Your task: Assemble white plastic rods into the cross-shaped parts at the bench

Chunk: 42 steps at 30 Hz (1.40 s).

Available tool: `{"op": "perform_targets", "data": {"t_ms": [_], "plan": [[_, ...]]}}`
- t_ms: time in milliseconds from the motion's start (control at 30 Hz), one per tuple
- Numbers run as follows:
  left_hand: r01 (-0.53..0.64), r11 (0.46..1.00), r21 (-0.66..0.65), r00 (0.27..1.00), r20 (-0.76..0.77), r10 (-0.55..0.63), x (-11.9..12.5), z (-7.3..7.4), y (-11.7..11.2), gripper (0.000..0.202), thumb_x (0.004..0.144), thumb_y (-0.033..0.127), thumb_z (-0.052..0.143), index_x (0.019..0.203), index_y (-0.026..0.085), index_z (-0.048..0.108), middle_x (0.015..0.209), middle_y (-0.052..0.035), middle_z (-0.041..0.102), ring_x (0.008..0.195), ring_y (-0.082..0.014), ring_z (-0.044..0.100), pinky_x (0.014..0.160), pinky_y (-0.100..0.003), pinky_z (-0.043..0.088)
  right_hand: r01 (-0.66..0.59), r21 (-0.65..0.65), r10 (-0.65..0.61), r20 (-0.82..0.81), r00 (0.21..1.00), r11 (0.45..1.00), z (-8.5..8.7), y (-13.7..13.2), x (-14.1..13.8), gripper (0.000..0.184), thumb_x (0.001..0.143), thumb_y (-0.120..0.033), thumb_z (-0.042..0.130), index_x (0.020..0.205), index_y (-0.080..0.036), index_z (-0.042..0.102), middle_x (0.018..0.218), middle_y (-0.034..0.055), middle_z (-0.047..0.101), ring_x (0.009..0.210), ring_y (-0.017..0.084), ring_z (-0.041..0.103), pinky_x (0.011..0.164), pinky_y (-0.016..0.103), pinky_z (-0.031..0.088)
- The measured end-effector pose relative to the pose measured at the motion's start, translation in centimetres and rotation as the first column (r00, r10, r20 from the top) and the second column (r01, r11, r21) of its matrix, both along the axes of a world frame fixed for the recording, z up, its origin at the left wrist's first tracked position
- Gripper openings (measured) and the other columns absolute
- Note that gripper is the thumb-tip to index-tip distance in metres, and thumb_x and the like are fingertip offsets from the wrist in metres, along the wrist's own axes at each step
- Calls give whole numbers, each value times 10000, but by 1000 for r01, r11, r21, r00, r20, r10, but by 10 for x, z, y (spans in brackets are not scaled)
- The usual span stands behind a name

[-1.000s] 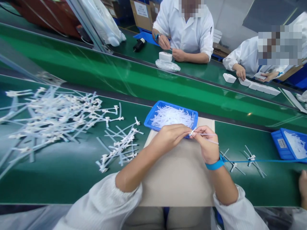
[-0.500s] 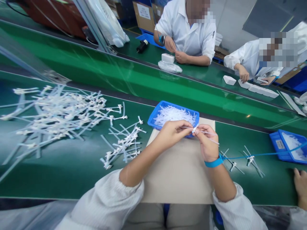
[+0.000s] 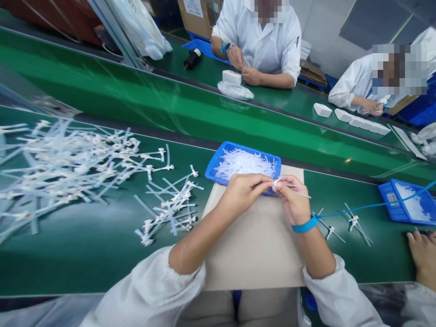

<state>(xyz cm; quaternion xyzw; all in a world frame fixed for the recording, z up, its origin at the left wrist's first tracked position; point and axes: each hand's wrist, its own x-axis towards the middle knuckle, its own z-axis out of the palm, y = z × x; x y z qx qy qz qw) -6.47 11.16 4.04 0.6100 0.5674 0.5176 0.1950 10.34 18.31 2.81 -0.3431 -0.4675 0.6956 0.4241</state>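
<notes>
Both hands meet over the far edge of a beige rectangular mat that lies on the green desk, right in front of the person. The left hand and the right hand have their fingers pressed together in a pinch on a small white plastic tie with a cross-shaped head, held up in the air between them – probably so the thin strand can be worked at close range. Just behind the hands sits a shallow blue plastic tray heaped with loose white strands, near enough to pick from without stretching. To the left a small cluster of white cross-headed ties lies on the desk, and farther left a broad loose pile of the same ties spreads out. A blue band circles the right wrist, and its thin blue cord trails off right, past a few scattered ties, toward a second blue tray. A co-worker's hand rests at the near right – apart from the person's own.
</notes>
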Motion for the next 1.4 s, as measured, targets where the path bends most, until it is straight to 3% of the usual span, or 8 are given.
{"op": "perform_targets", "data": {"t_ms": [267,567,800,967,1100,1233,1300,1400], "plan": [[-46,999,-26,980,193,50,1,7,-1,204,1021,273,659,992,207,850,946,-33,856,813,-189,795,789,-279,646,-20,-64,13,-106,994,998,-1,0,-1,411,709,-390,992,1027,-219,797,919,30,817,772,158,744,777,286,667],[-77,965,251,979,-163,120,-13,-11,9,217,1077,280,608,1154,201,796,1136,-101,815,1074,-236,761,990,-363,581,61,-29,-63,-89,994,998,5,7,7,329,711,-416,977,905,-211,808,855,35,800,759,163,719,694,282,637],[-243,950,195,875,-379,302,-30,-13,9,266,1092,245,529,1236,214,751,1215,-114,801,1148,-302,726,1003,-440,501,266,43,-269,78,960,963,19,30,108,361,663,-364,994,909,-167,819,847,63,778,743,159,695,589,246,560],[-301,944,139,851,-407,331,-36,-18,11,259,1024,227,637,1255,230,752,1226,-122,803,1151,-344,722,997,-471,492,254,3,-235,391,890,967,20,42,176,452,556,-362,1006,864,-104,801,759,95,743,639,137,607,458,202,413],[-261,955,139,873,-388,295,-36,-23,14,305,1028,189,591,1292,220,740,1254,-123,796,1179,-335,716,1039,-480,498,275,-38,-227,463,857,961,21,34,206,713,563,-313,990,1198,-127,723,731,73,743,586,149,590,427,194,385],[-305,942,139,835,-436,335,-38,-23,13,339,1027,197,577,1338,194,711,1314,-143,769,1218,-361,685,1070,-515,494,417,32,-378,487,787,908,19,19,235,983,552,-311,1000,1425,-157,574,741,73,761,555,175,600,412,210,390],[-340,933,117,811,-466,354,-40,-23,13,350,1006,183,592,1335,182,710,1296,-153,770,1201,-372,683,1062,-522,502,440,104,-432,484,761,892,20,14,244,985,572,-358,1008,1440,-164,583,773,90,777,560,172,596,410,208,368],[-326,939,109,828,-447,339,-42,-23,13,323,1010,163,572,1290,189,731,1237,-133,793,1115,-338,718,1024,-483,533,378,183,-417,483,769,908,23,8,239,774,643,-427,993,1312,-155,714,841,123,798,607,165,602,437,219,369]]}}
